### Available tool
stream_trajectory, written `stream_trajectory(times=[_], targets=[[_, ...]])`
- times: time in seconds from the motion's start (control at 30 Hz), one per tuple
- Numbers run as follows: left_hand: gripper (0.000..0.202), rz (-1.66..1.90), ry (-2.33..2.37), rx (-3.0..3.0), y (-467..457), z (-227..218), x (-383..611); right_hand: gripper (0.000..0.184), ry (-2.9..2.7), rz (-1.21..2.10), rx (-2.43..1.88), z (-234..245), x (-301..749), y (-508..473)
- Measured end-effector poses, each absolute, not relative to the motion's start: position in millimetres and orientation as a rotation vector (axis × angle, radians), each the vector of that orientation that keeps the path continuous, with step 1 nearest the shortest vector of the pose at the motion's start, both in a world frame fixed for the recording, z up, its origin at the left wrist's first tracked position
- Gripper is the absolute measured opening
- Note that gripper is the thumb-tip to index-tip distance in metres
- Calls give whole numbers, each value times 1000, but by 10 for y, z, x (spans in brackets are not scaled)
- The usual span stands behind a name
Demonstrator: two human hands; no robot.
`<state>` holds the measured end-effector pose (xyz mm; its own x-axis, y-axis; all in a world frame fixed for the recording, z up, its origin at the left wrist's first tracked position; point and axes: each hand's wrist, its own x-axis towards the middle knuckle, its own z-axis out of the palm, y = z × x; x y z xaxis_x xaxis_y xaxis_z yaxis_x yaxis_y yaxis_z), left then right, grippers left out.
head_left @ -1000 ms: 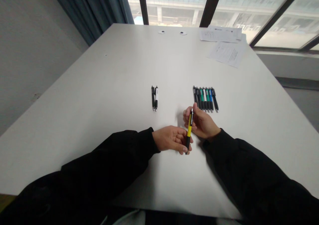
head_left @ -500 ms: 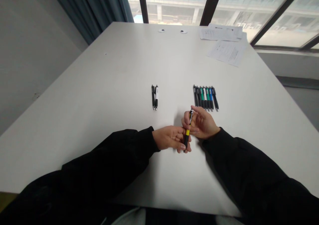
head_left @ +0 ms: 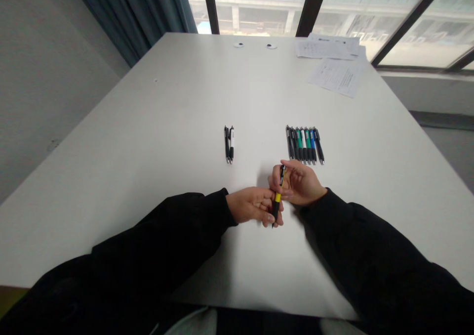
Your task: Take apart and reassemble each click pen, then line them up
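Flat daylight from the windows (head_left: 255, 6) — soft shadows (wide-angle edges bowed).

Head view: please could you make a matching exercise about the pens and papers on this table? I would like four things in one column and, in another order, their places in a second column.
Things:
1 yellow-and-black pen
2 two pens
3 row of pens
4 printed papers

Places:
A far end of the table, on the right
B between the left hand and the right hand
C left of the other pens on the table
D just beyond the right hand

Pairs: 1-B, 2-C, 3-D, 4-A
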<state>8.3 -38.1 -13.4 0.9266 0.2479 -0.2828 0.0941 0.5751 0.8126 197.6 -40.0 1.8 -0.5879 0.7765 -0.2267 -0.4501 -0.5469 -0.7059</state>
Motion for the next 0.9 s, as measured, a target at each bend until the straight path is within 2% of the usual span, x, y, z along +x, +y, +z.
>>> stream_trajectory(times=[0.1, 0.17, 0.2, 0.27, 0.33, 0.47, 0.9], targets=[[42, 82, 381, 958, -368, -123, 91, 41, -839, 2119, -739, 1, 1948, -423], [47, 135, 411, 946, -354, -122, 93, 43, -861, 1971, -844, -22, 1908, -480], [49, 191, 451, 934, -343, -126, 93, 44, -879, 1839, -922, -34, 1887, -521], [50, 352, 571, 901, -311, -141, 93, 34, -1043, 1449, -1128, -54, 1854, -618], [50, 527, 694, 859, -272, -160, 92, 33, -1447, 1074, -1305, -57, 1835, -711], [51, 662, 784, 797, -218, -174, 96, 29, -2033, 647, -1459, -25, 1806, -806], [54, 602, 869, 770, -224, -127, 104, 30, -2376, 180, -1566, -76, 1780, -784]])
